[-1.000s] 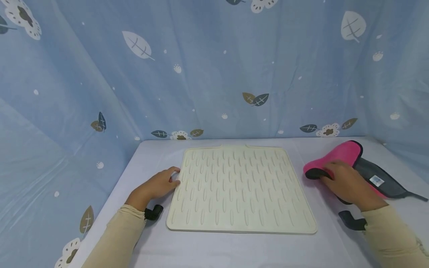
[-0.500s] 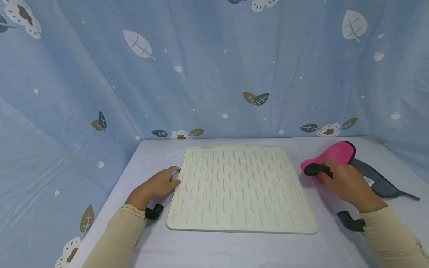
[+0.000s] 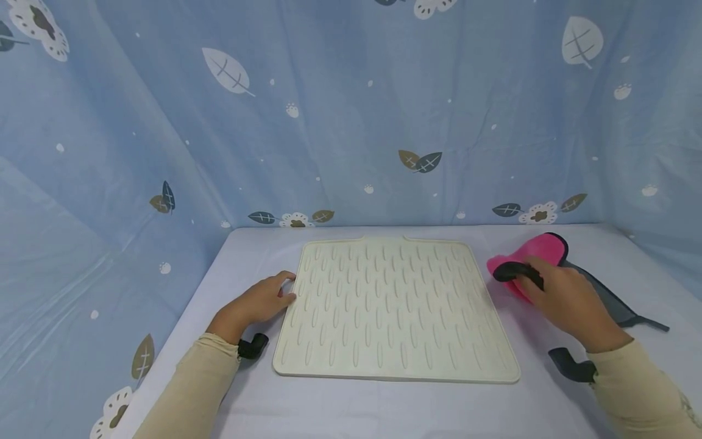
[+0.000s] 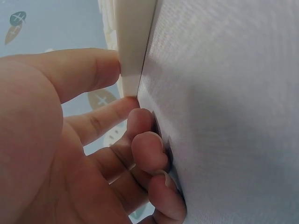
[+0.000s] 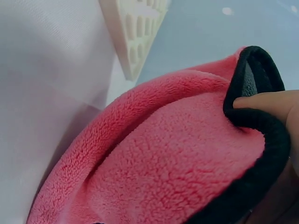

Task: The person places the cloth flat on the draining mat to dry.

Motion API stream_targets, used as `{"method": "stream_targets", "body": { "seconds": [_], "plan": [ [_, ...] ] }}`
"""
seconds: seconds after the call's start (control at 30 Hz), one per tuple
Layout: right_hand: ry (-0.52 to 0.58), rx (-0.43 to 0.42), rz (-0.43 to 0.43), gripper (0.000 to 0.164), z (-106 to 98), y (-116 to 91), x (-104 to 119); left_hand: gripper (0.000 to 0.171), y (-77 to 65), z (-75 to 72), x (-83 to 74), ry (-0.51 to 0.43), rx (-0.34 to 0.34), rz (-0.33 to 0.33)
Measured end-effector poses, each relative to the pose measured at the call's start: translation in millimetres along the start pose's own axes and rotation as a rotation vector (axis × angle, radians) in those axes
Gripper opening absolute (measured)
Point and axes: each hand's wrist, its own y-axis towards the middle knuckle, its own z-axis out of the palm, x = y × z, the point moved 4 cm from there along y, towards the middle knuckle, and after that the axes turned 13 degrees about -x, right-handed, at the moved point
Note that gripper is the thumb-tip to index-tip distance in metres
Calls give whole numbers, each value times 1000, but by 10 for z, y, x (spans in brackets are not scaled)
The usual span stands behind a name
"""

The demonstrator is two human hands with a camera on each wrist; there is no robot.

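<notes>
A cream ridged mat (image 3: pixel 395 311) lies on the white table. My left hand (image 3: pixel 259 302) rests at its left side; in the left wrist view the thumb and index fingertip touch the mat's edge (image 4: pixel 133 42), and the other fingertips rest on the table cloth. Right of the mat, my right hand (image 3: pixel 570 299) grips the black-trimmed edge of a pink plush cloth (image 3: pixel 540 250). The cloth has a dark grey backing (image 3: pixel 603 296) and a thin strap trailing right. In the right wrist view the pink pile (image 5: pixel 173 144) hangs in a fold and the thumb presses into the trim.
The white table cloth (image 3: pixel 378 408) runs in front of the mat. Behind and at the sides hangs a blue curtain (image 3: pixel 351 122) with leaf prints. A dark wrist mount (image 3: pixel 573 366) sticks out below the right hand.
My right hand has drawn the pink plush cloth leftward, closer to the mat, and its black edge has folded over more. The left hand and the mat have stayed in place.
</notes>
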Motion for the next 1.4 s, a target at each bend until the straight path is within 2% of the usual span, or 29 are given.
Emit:
{"method": "stream_targets", "body": {
  "seconds": [0.2,0.4,0.67,1.0,1.4],
  "plan": [
    [-5,-52,-50,26,-27,-1,98,52,-3,8,-2,8,5,-5],
    [0,-35,-27,21,-33,-3,185,51,-11,7,-2,4,2,-8],
    [-13,-45,-48,22,-29,-12,288,51,-13,-6,-18,3,1,-5],
    [3,-129,-116,23,-10,-37,422,51,-18,3,-22,-4,-4,-2],
    [72,-265,-164,25,-7,48,737,53,-15,12,-12,6,-8,-18]
  ]
}}
